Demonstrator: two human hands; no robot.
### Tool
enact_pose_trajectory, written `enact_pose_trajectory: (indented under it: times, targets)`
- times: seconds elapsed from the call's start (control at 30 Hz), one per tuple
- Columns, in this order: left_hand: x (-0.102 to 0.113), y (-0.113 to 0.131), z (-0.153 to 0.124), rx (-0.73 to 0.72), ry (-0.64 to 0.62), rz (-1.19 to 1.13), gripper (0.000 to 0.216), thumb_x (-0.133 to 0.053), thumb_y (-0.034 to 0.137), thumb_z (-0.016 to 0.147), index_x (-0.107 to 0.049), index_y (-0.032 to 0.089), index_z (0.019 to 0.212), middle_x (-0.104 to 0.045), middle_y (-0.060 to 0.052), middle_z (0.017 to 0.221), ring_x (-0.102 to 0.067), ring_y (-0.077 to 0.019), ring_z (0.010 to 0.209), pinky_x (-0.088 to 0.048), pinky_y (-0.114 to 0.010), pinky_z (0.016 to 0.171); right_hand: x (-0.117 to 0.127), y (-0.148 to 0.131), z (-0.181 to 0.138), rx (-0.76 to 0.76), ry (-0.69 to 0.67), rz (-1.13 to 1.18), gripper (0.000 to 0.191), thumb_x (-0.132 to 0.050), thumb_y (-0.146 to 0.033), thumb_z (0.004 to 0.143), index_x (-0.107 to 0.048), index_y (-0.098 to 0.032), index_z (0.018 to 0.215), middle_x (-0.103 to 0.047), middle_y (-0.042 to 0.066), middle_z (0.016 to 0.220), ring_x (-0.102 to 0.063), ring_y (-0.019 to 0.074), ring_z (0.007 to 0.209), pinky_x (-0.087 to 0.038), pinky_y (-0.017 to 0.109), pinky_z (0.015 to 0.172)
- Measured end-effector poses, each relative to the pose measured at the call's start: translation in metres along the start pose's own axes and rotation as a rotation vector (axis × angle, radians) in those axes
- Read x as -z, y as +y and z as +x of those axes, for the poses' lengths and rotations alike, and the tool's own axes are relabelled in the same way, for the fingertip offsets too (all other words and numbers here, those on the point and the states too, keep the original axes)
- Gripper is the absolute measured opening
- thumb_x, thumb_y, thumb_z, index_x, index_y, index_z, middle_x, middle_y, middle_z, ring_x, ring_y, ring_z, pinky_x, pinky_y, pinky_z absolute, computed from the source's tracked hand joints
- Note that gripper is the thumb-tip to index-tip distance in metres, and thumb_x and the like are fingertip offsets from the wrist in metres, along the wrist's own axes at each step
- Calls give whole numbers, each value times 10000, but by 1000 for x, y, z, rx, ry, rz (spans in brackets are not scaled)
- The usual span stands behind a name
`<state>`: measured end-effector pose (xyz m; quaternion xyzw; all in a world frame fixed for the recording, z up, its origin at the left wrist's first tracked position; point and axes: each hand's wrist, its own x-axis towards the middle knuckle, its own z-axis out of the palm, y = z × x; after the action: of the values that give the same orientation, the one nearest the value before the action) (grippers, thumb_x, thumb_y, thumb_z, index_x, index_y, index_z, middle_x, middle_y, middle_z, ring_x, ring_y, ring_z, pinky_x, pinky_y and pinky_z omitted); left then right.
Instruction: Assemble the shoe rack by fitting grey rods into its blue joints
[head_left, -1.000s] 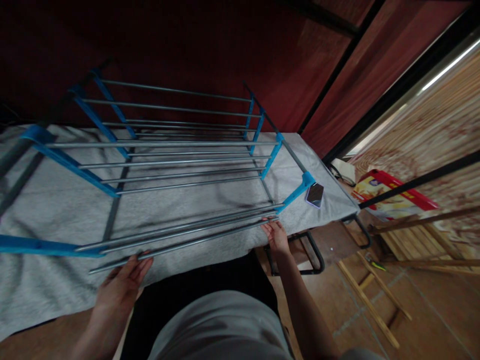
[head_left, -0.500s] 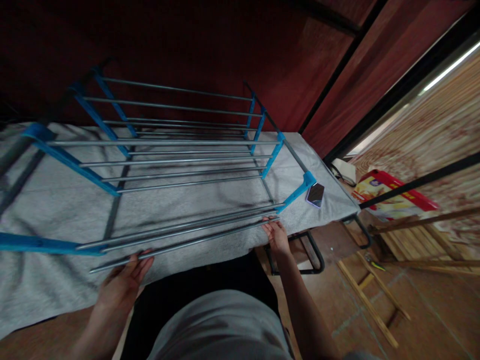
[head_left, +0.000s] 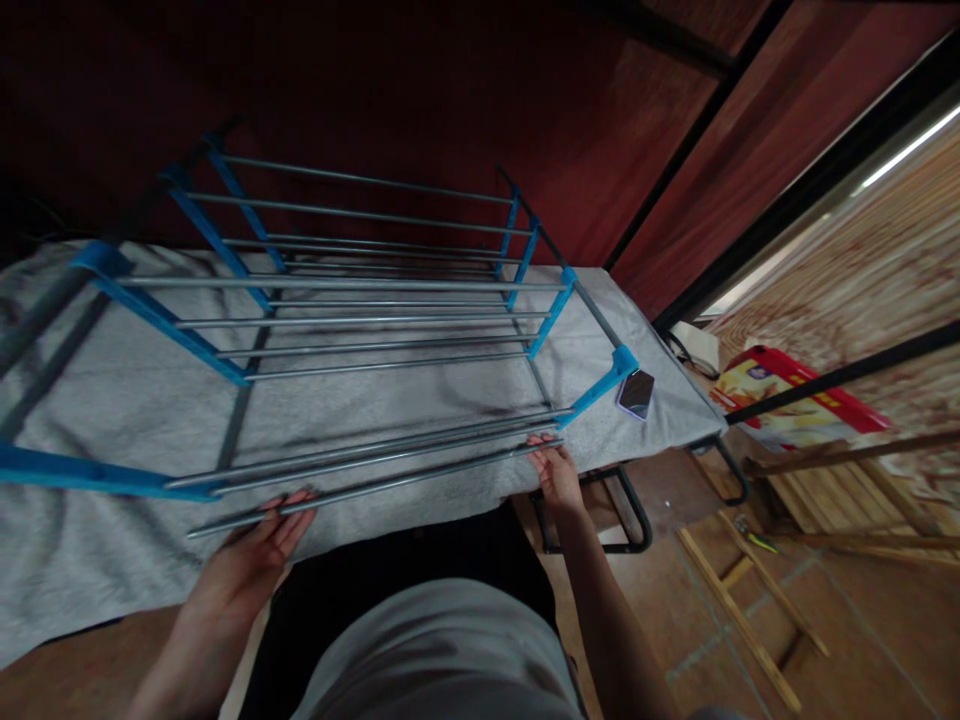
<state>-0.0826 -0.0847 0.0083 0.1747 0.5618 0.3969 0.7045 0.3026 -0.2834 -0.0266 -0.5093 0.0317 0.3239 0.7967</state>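
Note:
A thin grey metal tube [head_left: 420,482] spans the gap between my two hands, in front of a rack. My left hand [head_left: 259,550] grips it near its left end, fingers curled around it. Close to the tube's right end, my right hand [head_left: 555,470] pinches it between thumb and fingers. The rack [head_left: 397,285] lies on its side, with several metal tubes fitted into blue plastic brackets. Its nearest blue brackets, the left one [head_left: 105,478] and the right one [head_left: 600,390], hold two tubes just beyond the loose one.
Grey cloth [head_left: 390,395] covers the surface under the rack. A phone [head_left: 636,394] lies beside the right bracket. To the right are a red and yellow box [head_left: 795,395], a black metal frame [head_left: 637,520] and a wooden frame [head_left: 739,600] on the floor. A dark red curtain [head_left: 420,90] hangs behind.
The view has shifted slightly, so the rack appears a little further right. Both hands keep hold of the tube, whose left end appears slightly higher.

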Motion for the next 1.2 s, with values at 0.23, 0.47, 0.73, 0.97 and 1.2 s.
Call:
enact_pose_trajectory:
  times: [0.23, 0.47, 0.73, 0.97, 1.2]
  targets:
    - [1, -1, 6, 38, 26, -16, 254, -511, -33, 876, -692, 134, 815, -769, -65, 922, -768, -164, 866, -659, -274, 810, -1, 1, -1, 11, 12, 18, 248, -810, -185, 667, -649, -246, 846, -759, -2, 890, -734, 156, 892, -604, 306, 879]
    - [3, -2, 9, 36, 18, 6, 246, -526, -11, 887, -706, 151, 842, -777, -52, 903, -767, -160, 870, -649, -258, 830, 0, -1, -2, 7, -20, 27, 254, -815, -178, 673, -655, -246, 858, -763, -4, 903, -730, 142, 891, -606, 283, 853]
    - [-1, -2, 4, 39, 35, -1, 207, -579, -7, 855, -713, 150, 860, -778, -39, 913, -762, -163, 849, -642, -254, 844, 0, 0, 0, 8, -25, 10, 241, -808, -188, 687, -645, -247, 853, -760, 6, 911, -729, 152, 910, -605, 297, 869]
    - [-8, 0, -2, 14, 54, -2, 254, -501, -25, 902, -692, 130, 840, -766, -54, 879, -759, -159, 860, -648, -262, 834, 2, 1, 1, 25, -35, -7, 228, -798, -197, 698, -641, -258, 851, -755, -11, 913, -722, 151, 919, -602, 315, 888]
    - [-3, -3, 0, 4, 21, 1, 234, -534, -28, 881, -698, 136, 857, -777, -60, 905, -764, -167, 867, -641, -267, 863, 3, 2, 1, 29, -46, 5, 231, -813, -206, 696, -650, -258, 850, -764, -14, 910, -728, 141, 914, -605, 302, 884]
